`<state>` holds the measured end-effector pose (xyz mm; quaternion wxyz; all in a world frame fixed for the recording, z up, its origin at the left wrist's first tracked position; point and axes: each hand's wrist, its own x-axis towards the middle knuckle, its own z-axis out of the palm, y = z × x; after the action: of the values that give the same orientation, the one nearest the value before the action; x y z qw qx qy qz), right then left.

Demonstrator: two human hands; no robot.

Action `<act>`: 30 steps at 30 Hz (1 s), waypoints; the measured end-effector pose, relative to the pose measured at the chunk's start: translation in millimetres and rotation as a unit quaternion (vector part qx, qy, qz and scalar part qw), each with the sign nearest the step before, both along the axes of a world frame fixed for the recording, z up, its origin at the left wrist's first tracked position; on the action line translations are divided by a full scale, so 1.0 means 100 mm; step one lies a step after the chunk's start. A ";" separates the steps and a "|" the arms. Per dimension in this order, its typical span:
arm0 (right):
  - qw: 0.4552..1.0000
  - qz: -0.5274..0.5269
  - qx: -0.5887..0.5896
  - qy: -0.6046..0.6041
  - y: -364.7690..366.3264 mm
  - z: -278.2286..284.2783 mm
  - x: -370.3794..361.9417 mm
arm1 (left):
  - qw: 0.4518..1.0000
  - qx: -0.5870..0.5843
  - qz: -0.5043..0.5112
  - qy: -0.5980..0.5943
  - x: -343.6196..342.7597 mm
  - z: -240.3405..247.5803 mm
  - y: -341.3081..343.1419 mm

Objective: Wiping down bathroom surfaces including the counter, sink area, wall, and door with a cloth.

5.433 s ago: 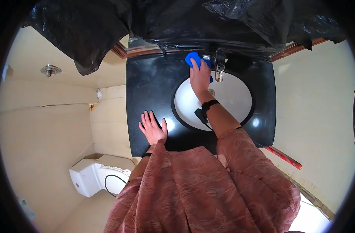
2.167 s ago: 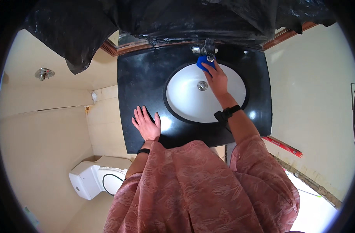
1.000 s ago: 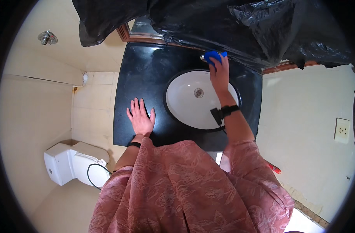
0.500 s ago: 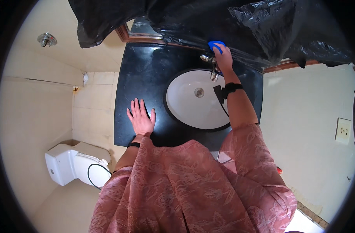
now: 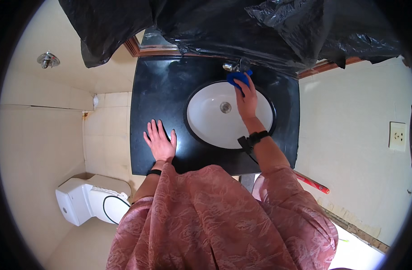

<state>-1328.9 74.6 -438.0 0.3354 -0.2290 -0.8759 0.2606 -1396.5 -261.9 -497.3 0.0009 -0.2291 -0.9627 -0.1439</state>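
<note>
From the head camera, a black counter (image 5: 156, 94) is seen from above with a white oval sink (image 5: 210, 121) set into it, its drain (image 5: 225, 107) near the middle of the bowl. The right hand (image 5: 246, 100) is stretched across the bowl to the far rim, and a blue cloth (image 5: 239, 77) is pressed under its fingertips, the fingers held close together over the cloth. The cloth lies at the back edge of the sink, just below the metal tap (image 5: 233, 66), touching or nearly touching its base; which cannot be told. A dark band (image 5: 255, 136) is worn on the right wrist. The left hand (image 5: 160, 141) is laid flat on the counter to the left of the sink, fingers spread, nothing held, apparently as a prop.

Black plastic sheeting (image 5: 242, 27) is hung over the wall above the counter, and a wooden frame edge (image 5: 138, 47) shows beneath it. A white toilet (image 5: 86, 200) stands low on the left, a wall fitting (image 5: 47, 59) at upper left, and a socket (image 5: 398, 136) on the right wall.

As a judgement, the wiping is under way: the bowl looks clean and white, the tap area is being worked, and whether the counter has been wiped cannot be told
</note>
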 end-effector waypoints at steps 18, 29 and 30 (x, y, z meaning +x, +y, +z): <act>0.971 -0.171 0.060 -0.154 1.31 -0.95 -0.13 | 1.000 -0.012 -0.002 0.007 0.00 0.04 0.02; 0.935 -0.223 0.155 -0.230 1.84 -0.75 1.01 | 1.000 -0.006 -0.007 0.020 -0.01 -0.02 0.02; 0.923 -0.249 0.126 -0.264 1.83 -0.71 1.11 | 1.000 -0.013 -0.001 0.022 0.01 -0.01 -0.01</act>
<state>-1217.4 257.8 -508.9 0.1725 -0.4563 -0.8729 -0.0133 -1395.8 -262.8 -498.3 0.0193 -0.2330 -0.9641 -0.1262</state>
